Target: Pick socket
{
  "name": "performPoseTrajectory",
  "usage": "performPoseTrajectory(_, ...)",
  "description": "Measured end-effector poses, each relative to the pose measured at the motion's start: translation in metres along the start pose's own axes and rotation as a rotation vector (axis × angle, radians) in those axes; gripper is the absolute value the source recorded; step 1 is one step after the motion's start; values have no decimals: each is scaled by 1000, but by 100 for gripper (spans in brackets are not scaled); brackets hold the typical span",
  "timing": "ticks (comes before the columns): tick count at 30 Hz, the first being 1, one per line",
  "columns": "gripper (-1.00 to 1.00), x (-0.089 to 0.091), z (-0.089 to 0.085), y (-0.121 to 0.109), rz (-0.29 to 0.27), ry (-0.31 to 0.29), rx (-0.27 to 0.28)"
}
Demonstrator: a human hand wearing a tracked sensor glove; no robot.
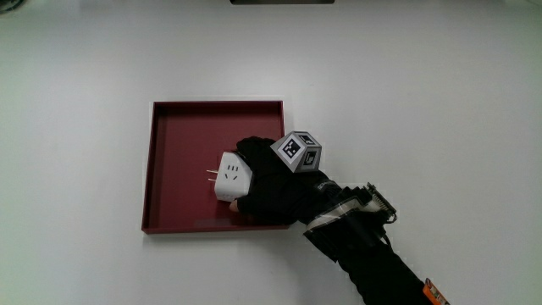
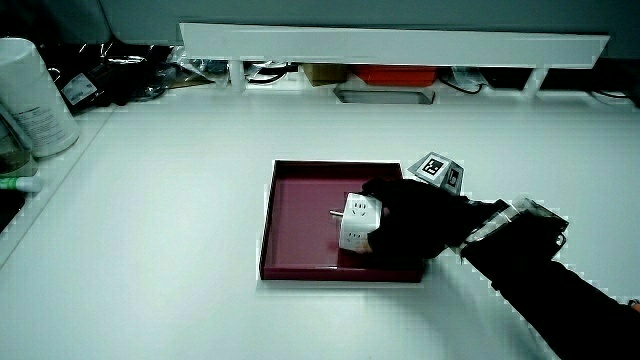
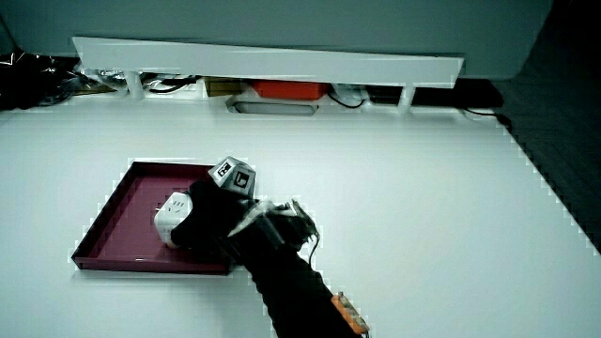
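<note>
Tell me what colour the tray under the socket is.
Dark red, the tray, clearest in the main view.

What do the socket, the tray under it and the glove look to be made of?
Socket: likely hard white plastic, smooth and slightly glossy, with moulded slots and metal prongs sticking out. Tray: dark red, flat and matte with thin upright walls; plastic or lacquered board, hard to say which. The hand closing on the socket wears a black glove that looks like soft, dull fabric.
</note>
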Motion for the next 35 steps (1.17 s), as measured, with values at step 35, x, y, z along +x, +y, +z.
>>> performPoseTrajectory(35, 100, -40, 64, -70, 312, 219, 58)
